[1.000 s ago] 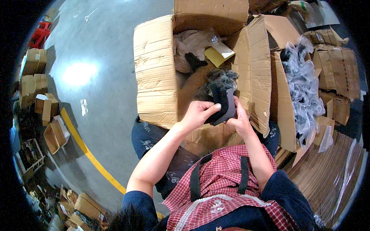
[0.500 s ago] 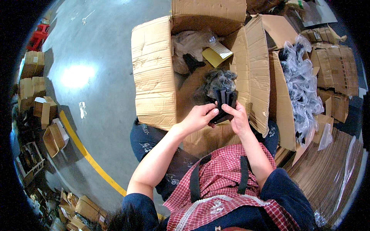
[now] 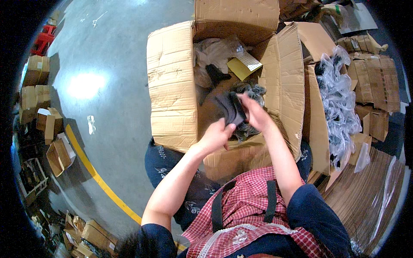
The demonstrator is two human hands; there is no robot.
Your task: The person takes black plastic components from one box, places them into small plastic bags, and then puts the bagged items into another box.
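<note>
Grey floor (image 3: 120, 51) marked by a yellow line (image 3: 97, 172) occupies the left of the view; at right lie a stack of flat cardboard (image 3: 365, 198) and an open box (image 3: 316, 116) filled with clear-bagged dark goods (image 3: 340, 107). Before you, between your legs, an open carton (image 3: 172, 81) serves as the working area. Toward its far end rest crumpled translucent plastic (image 3: 215, 49), a yellow-and-white card (image 3: 245, 65) and a loose black piece (image 3: 217, 75).

Held over the carton are the dark curved pieces (image 3: 228, 107), apparently several laid together and tilted. Your left grip (image 3: 216, 136) is closed on their near end, thumb uppermost; your right grip (image 3: 257, 115) holds them along the right side, its fingertips softened by blur. Clear plastic with dark contents (image 3: 256, 90) shows beyond and below the right grip.

The step in hand is best read as gathering or aligning the pieces. Judged from this posture, the next move calls for one grip to pinch the near ends together while the other squares the far ends, lest a piece slide free. Whether all the pieces are alike cannot be told.
</note>
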